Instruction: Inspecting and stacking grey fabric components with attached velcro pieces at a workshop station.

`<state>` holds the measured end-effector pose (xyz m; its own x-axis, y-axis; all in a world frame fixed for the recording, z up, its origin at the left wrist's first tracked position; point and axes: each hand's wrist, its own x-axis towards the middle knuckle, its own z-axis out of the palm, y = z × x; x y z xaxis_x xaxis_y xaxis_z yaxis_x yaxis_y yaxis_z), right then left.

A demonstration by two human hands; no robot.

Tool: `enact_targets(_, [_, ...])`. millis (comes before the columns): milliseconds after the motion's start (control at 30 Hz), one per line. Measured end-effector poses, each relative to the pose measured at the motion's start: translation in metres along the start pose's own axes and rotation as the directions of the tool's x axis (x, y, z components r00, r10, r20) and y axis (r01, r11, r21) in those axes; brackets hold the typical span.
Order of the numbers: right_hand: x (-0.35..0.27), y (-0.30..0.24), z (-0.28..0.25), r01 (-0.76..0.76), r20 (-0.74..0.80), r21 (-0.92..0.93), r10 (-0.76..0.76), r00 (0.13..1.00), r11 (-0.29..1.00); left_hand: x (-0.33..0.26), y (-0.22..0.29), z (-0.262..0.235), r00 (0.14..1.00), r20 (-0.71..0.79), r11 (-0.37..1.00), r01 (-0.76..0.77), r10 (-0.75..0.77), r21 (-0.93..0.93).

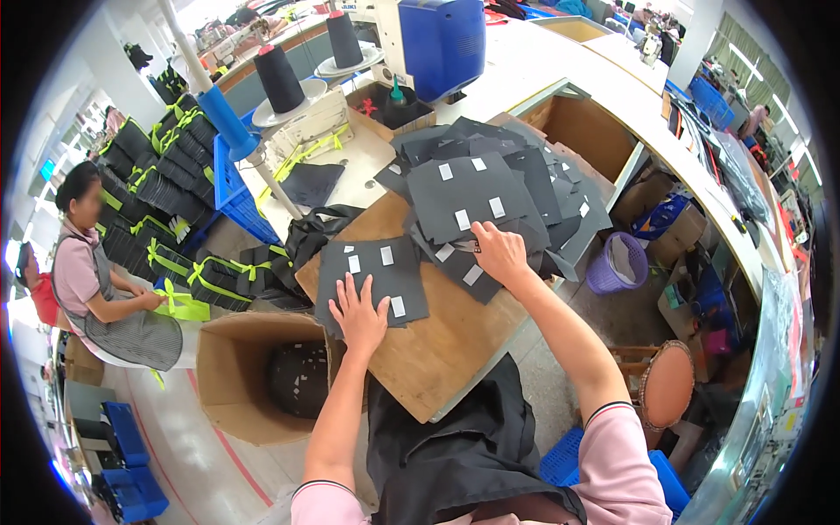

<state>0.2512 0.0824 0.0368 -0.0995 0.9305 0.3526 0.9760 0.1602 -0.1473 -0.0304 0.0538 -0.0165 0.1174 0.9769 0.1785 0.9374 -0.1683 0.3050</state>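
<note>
My left hand lies with its fingers spread on a black square fabric panel that has small white patches. The panel rests on a brown wooden board. To the right, my right hand is closed, thumb and fingers together, at the near edge of a heaped pile of similar black panels. A small dark thing shows at its fingertips, too small to name. Under that hand, another black panel with white patches sticks out of the pile.
A cardboard box with black, white-flecked contents stands below the board on the left. Behind are a sewing machine and black thread cones. A purple basket and a round stool stand right. A person sits left beside tied black bundles.
</note>
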Motion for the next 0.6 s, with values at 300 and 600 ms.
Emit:
enact_targets(300, [0.010, -0.012, 0.001, 0.029, 0.107, -0.072, -0.021, 0.994, 0.997, -0.008, 0.008, -0.009, 0.978, -0.205, 0.999, -0.038, 0.038, 0.005])
enact_targets(600, [-0.015, 0.000, 0.002, 0.075, -0.166, 0.031, -0.069, 0.984, 0.997, -0.040, 0.035, -0.030, 0.972, -0.213, 0.945, -0.156, 0.096, -0.286])
